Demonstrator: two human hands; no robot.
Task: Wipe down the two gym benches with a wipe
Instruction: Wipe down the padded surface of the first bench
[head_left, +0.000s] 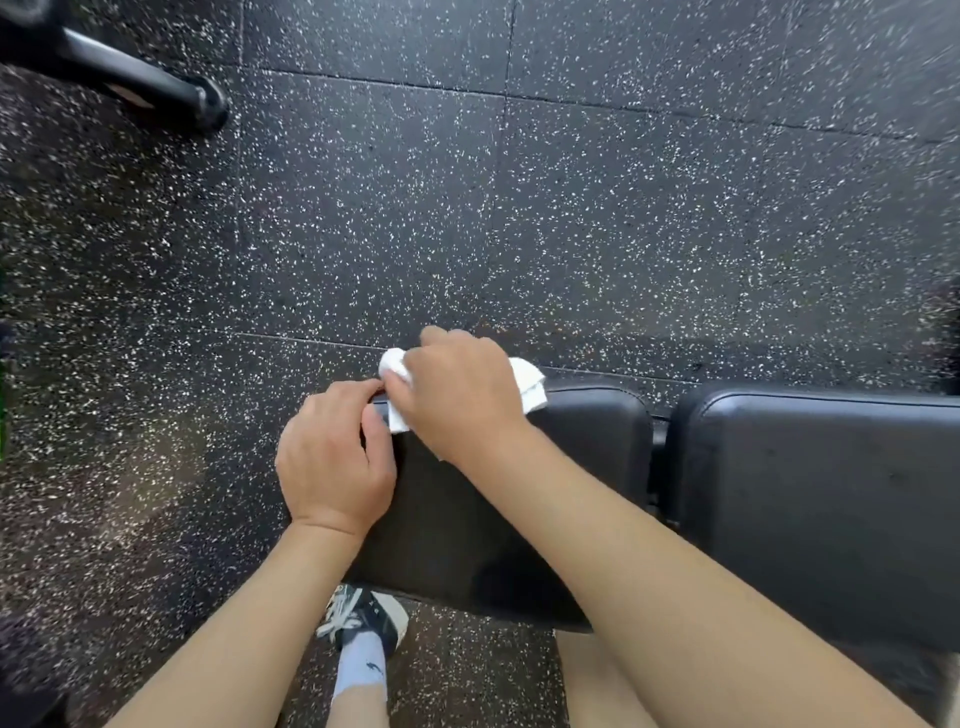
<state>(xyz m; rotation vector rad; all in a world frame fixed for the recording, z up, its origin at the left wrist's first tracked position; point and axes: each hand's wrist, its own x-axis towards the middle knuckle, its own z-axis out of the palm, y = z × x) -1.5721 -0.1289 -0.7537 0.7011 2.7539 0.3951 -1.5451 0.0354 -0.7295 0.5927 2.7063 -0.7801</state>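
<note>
Black vinyl padding is filling the lower right of the head camera's view, where a person is leaning over a gym bench made of two cushions: a smaller seat pad and, just beside it across a narrow gap, a longer back pad. The right hand is lying over the far left corner of the seat pad with its fingers curling down around a crumpled white wipe, grasping it and pressing it against the pad's edge; bits of the wipe are showing on both sides of the hand and under the knuckles. The left hand is resting on the pad's left edge, fingers bending over the rim and gripping it, with the thumb lying close to the wipe and touching the right hand. Both bare forearms are reaching in from the bottom of the frame. Below the seat pad, a dark sneaker with white laces and a pale sock is standing on the speckled black rubber floor. At upper left, a black metal tube with a rounded end cap is lying across the floor tiles, well apart from the bench.
</note>
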